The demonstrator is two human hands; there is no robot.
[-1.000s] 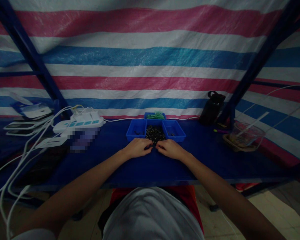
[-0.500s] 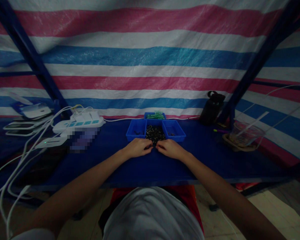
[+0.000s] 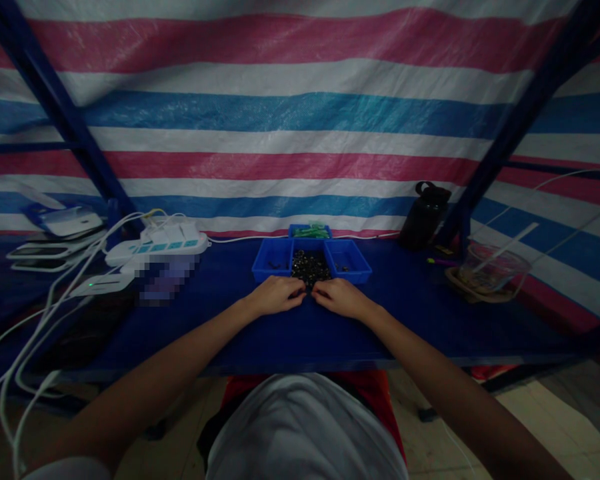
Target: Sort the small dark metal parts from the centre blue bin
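Observation:
My left hand [image 3: 279, 295] and my right hand [image 3: 341, 297] meet almost fingertip to fingertip at the front of the blue bins, both with curled, closed fingers. Whatever they pinch is too small or hidden to make out. Just beyond them, a heap of small dark, shiny parts [image 3: 310, 264] fills the middle bin. The left blue bin [image 3: 263, 259] holds a few small dark pieces, and the right blue bin [image 3: 363, 261] has a few small pieces at its bottom. Behind these, a smaller blue bin [image 3: 293, 231] contains green items [image 3: 313, 231].
To the left lie a white power strip [image 3: 155, 250] with plugs, white cables [image 3: 45, 320] and a stack of phone-like devices [image 3: 55, 250]. A black bottle [image 3: 425, 217] stands at the back right, near a clear plastic bowl [image 3: 497, 267]. Striped sheeting [image 3: 300, 113] hangs behind the blue table [image 3: 305, 340].

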